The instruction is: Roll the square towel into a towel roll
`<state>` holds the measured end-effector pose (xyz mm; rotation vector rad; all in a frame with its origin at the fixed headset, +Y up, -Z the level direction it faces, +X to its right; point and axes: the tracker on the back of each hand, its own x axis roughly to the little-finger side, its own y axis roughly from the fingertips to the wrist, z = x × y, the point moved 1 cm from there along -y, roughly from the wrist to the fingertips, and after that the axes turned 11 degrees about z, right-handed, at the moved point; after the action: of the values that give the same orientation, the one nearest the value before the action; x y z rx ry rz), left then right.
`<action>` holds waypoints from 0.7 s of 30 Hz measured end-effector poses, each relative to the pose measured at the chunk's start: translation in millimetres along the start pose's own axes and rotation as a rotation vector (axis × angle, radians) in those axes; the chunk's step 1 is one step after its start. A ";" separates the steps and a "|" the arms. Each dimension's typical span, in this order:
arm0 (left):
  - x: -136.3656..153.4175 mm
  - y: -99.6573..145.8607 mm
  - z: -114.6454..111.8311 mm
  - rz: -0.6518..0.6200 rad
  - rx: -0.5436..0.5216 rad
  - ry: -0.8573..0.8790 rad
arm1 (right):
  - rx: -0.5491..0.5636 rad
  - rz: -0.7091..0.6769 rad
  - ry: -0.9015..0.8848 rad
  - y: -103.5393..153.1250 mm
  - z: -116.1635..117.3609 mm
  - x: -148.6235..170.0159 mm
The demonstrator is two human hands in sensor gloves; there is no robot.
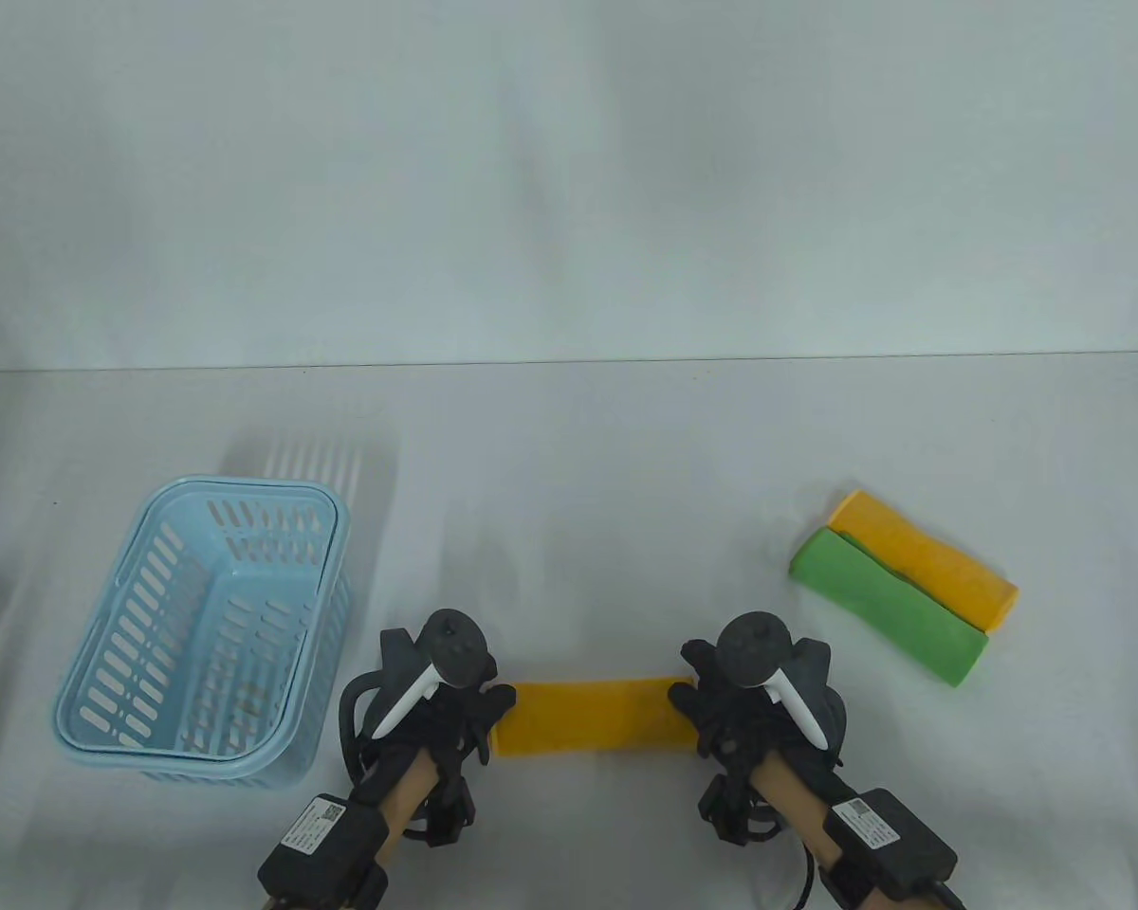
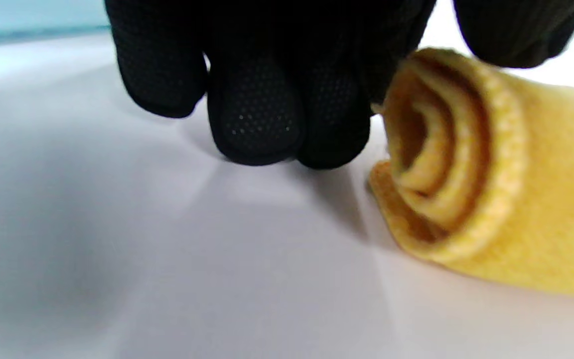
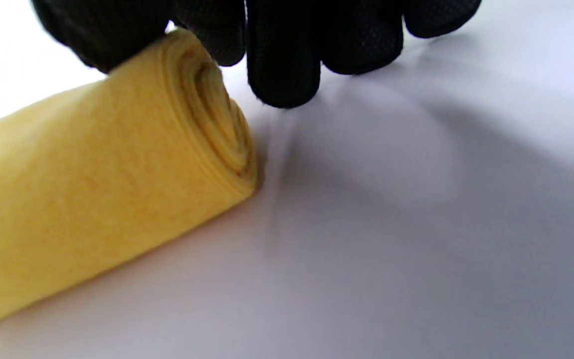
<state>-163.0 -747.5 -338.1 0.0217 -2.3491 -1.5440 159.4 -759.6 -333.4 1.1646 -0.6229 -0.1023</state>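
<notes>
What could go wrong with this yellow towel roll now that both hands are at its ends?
1. The yellow towel roll looks loosely wound at its left end; it may spring open if the left hand lets go.
2. The right hand touches only the very end, so uneven pressure could telescope the layers.

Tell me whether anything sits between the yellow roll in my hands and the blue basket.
Nothing visible does. The yellow roll lies between the left hand and the right hand; the basket stands to its left, with only bare table and the left hand itself on that side.
</notes>
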 end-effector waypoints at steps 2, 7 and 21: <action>1.3 0.8 2.3 0.000 -0.008 0.015 | -0.006 -0.008 -0.019 0.2 -3.0 0.6; -1.8 6.9 8.7 -0.025 -0.074 -0.007 | 0.006 -0.046 -0.013 3.9 -9.7 -0.5; -20.6 45.6 37.3 -0.180 -0.303 -0.044 | 0.038 -0.215 0.066 29.4 -15.0 -19.9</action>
<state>-146.4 -691.5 -316.1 0.1316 -2.1706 -1.9911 143.5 -727.5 -319.2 1.2650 -0.4413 -0.2347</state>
